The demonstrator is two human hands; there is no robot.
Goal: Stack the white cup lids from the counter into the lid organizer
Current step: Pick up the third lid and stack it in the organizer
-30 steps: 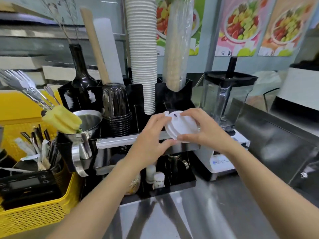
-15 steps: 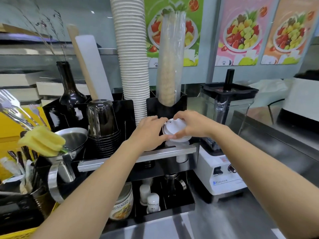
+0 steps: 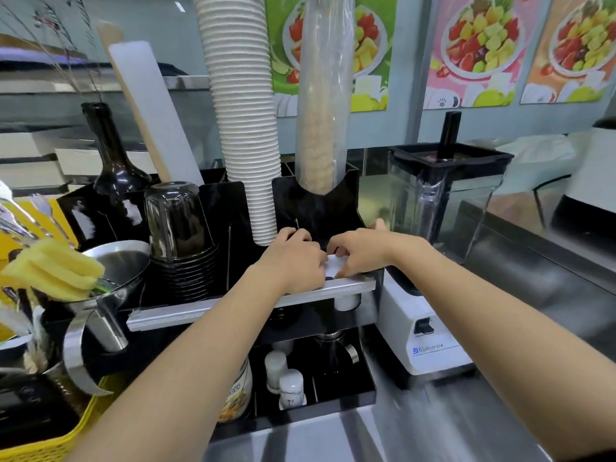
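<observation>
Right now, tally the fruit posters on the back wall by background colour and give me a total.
Green poster: 1
Pink poster: 1
Orange poster: 1
Total: 3

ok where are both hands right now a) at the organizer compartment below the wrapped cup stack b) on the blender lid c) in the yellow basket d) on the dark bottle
a: the left hand and right hand meet over a sliver of white lid at the black lid organizer, just below the plastic-wrapped cup stack.
</observation>
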